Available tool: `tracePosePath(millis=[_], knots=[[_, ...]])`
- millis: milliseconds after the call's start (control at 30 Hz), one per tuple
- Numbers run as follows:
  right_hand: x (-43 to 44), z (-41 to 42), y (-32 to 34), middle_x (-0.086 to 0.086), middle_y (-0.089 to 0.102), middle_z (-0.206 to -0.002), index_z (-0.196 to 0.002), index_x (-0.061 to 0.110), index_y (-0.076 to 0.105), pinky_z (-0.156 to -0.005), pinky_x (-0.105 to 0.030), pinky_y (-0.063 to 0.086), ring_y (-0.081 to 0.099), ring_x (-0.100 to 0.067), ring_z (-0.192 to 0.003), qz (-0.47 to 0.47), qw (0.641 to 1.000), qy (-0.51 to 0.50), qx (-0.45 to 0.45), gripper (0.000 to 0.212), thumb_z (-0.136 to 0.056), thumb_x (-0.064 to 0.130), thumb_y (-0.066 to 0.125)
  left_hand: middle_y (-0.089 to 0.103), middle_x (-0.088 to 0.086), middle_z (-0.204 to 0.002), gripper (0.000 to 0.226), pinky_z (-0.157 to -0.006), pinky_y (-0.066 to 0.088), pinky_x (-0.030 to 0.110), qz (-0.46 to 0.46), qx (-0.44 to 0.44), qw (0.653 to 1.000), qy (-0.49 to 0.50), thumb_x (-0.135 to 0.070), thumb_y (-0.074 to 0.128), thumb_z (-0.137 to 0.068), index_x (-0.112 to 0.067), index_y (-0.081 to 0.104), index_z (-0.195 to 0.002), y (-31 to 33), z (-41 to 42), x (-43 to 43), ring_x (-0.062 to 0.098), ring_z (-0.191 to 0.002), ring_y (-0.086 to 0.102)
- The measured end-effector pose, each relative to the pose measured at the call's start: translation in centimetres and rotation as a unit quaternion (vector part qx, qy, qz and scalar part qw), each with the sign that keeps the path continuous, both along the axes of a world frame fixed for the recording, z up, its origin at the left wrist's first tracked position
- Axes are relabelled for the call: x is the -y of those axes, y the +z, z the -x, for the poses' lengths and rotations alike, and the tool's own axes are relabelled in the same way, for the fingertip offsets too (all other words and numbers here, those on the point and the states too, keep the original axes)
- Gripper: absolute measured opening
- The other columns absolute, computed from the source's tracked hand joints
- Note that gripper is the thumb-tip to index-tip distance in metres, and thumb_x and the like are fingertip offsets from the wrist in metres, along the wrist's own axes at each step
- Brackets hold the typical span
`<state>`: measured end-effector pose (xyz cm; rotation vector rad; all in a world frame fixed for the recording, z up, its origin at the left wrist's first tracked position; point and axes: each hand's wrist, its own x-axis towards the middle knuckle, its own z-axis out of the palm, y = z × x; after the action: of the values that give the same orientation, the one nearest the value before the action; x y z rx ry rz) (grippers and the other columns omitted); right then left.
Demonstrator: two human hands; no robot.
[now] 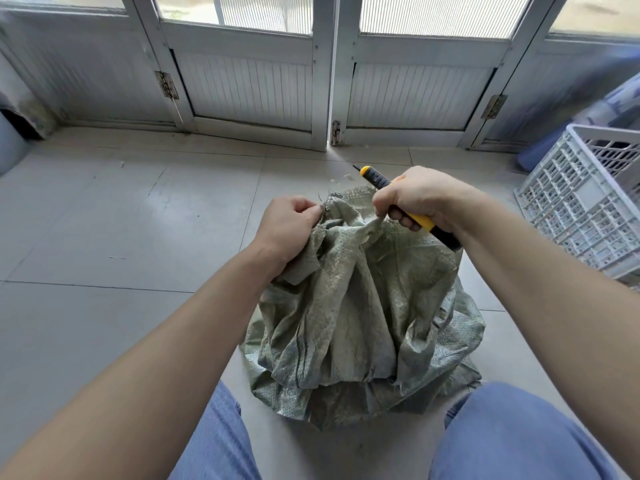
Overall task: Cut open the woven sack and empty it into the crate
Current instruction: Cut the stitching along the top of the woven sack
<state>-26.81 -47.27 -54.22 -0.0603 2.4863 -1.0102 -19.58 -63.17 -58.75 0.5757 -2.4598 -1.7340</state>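
Observation:
A grey-green woven sack [360, 317] stands crumpled on the tiled floor between my knees. My left hand [287, 226] grips the left side of the sack's bunched top edge. My right hand [419, 197] holds a yellow-and-black utility knife [375, 178], its tip pointing up and away to the left, while the fingers also pinch the right side of the sack's top. The white plastic lattice crate [581, 202] sits on the floor at the right edge of view, partly cut off.
White-framed doors [329, 81] with slatted lower panels close off the far side. A blue object [533, 157] lies behind the crate. A dark object [17, 133] sits at the far left. My blue-trousered knees [512, 431] flank the sack.

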Motion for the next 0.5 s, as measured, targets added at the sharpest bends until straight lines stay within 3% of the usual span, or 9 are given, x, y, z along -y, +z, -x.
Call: tracePosePath(millis=[200, 300, 333, 400, 467, 500], knots=[[0.7, 0.5, 0.2, -0.007, 0.048, -0.055, -0.062, 0.006, 0.051, -0.042, -0.021, 0.031, 0.042, -0.018, -0.042, -0.058, 0.992, -0.067, -0.094, 0.016, -0.068, 0.010, 0.065, 0.066, 0.001, -0.078, 0.018, -0.081, 0.050, 0.032, 0.096, -0.016, 0.995, -0.009, -0.012, 0.054, -0.092, -0.012, 0.071, -0.086, 0.7, 0.8, -0.7, 0.015, -0.079, 0.059], [0.4, 0.7, 0.1, -0.007, 0.047, -0.055, -0.063, 0.007, 0.050, -0.042, -0.021, 0.031, 0.041, -0.019, -0.041, -0.034, 0.992, -0.078, -0.091, 0.015, -0.067, 0.009, 0.065, 0.069, 0.004, -0.091, 0.015, -0.082, 0.052, 0.032, 0.077, -0.012, 0.997, 0.008, -0.014, 0.054, -0.092, -0.014, 0.069, -0.091, 0.7, 0.5, -0.2, 0.016, -0.084, 0.061], [0.2, 0.7, -0.1, -0.007, 0.047, -0.054, -0.063, 0.007, 0.051, -0.043, -0.021, 0.031, 0.041, -0.019, -0.041, -0.022, 0.993, -0.080, -0.085, 0.015, -0.066, 0.009, 0.065, 0.068, 0.004, -0.093, 0.015, -0.082, 0.051, 0.031, 0.076, -0.019, 0.997, 0.021, -0.021, 0.055, -0.091, -0.013, 0.067, -0.094, 0.8, 0.2, -0.2, 0.017, -0.087, 0.062], [0.2, 0.5, -0.5, -0.008, 0.047, -0.052, -0.060, 0.007, 0.051, -0.044, -0.023, 0.031, 0.040, -0.019, -0.040, 0.006, 0.994, -0.076, -0.075, 0.013, -0.063, 0.008, 0.064, 0.063, 0.001, -0.091, 0.036, -0.079, 0.049, 0.033, 0.116, -0.043, 0.992, 0.040, -0.049, 0.059, -0.084, -0.014, 0.062, -0.092, 1.2, -0.2, -0.7, 0.019, -0.088, 0.060], [0.7, 0.4, -0.7, -0.009, 0.045, -0.051, -0.058, 0.008, 0.052, -0.044, -0.024, 0.030, 0.038, -0.019, -0.039, 0.037, 0.995, -0.070, -0.068, 0.012, -0.062, 0.008, 0.063, 0.055, -0.002, -0.090, 0.052, -0.080, 0.043, 0.037, 0.234, -0.045, 0.971, 0.025, -0.068, 0.058, -0.072, -0.018, 0.060, -0.084, 1.9, 0.0, -1.9, 0.018, -0.092, 0.052], [0.9, 0.5, -0.7, -0.009, 0.045, -0.051, -0.059, 0.008, 0.051, -0.044, -0.025, 0.029, 0.038, -0.018, -0.039, 0.049, 0.994, -0.069, -0.063, 0.012, -0.062, 0.007, 0.062, 0.053, -0.001, -0.093, 0.050, -0.083, 0.040, 0.039, 0.315, -0.022, 0.949, -0.003, -0.067, 0.059, -0.071, -0.018, 0.062, -0.084, 2.0, 0.1, -2.4, 0.019, -0.097, 0.047]])
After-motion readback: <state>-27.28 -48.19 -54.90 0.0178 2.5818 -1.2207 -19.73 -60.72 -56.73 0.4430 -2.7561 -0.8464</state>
